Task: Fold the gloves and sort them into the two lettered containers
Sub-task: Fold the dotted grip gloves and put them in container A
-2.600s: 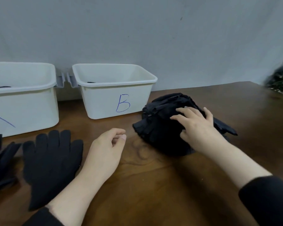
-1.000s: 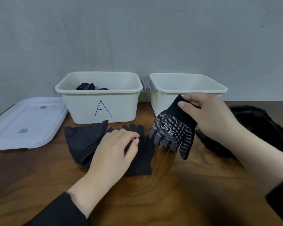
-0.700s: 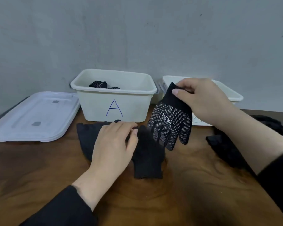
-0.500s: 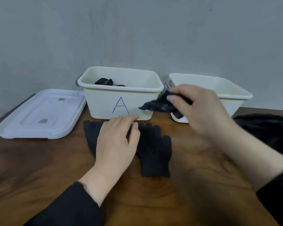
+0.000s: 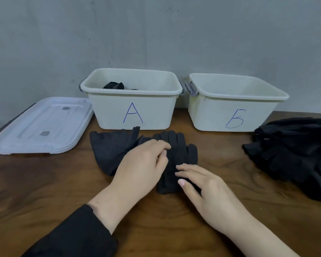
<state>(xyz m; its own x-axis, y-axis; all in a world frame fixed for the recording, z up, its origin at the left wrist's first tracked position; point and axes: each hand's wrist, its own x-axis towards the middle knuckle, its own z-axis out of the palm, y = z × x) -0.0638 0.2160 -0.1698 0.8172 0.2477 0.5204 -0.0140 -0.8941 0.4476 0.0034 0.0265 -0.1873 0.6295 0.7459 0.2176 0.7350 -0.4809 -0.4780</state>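
On the wooden surface (image 5: 44, 191), a plain black glove (image 5: 176, 160) lies flat just in front of the bin marked A (image 5: 132, 101), partly overlapping a second black glove (image 5: 111, 149) to its left. The left hand (image 5: 143, 167) rests on the plain glove with its fingertips curled and pinching the fabric, while the right hand (image 5: 202, 188) lies on the glove's cuff end with straight, relaxed fingers. A dotted glove (image 5: 113, 85) sits inside bin A, the bin marked B (image 5: 233, 104) stands beside it, a white lid (image 5: 41, 127) lies to the left, and a heap of black gloves (image 5: 295, 154) sits at the right.
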